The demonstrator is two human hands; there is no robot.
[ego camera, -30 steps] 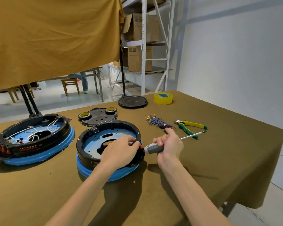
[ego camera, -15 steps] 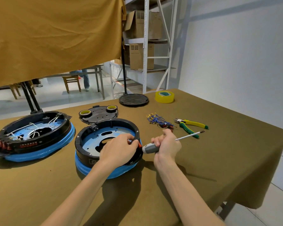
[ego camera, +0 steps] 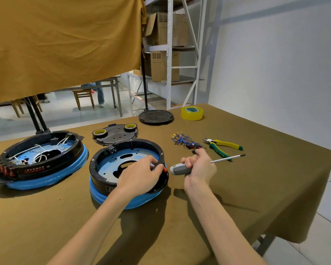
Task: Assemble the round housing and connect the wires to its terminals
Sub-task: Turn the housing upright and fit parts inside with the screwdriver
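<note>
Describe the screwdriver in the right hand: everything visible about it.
The grey-handled screwdriver has a chunky grey and white handle that looks plastic, and a thin silvery metal shaft ending in a small dark tip. It lies nearly level above the olive-brown cloth-covered table, handle end toward the round black and blue housing, tip pointing right over the green and yellow pliers. The right hand grips its middle, fingers curled round it.

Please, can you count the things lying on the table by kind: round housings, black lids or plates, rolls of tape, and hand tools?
Round housings: 2 (wired one, open one)
Black lids or plates: 2 (plate carrying small rolls, round disc)
Rolls of tape: 3 (large yellow roll, two small rolls)
Hand tools: 2 (pliers, screwdriver gripped by the right hand)
Total: 9
</note>
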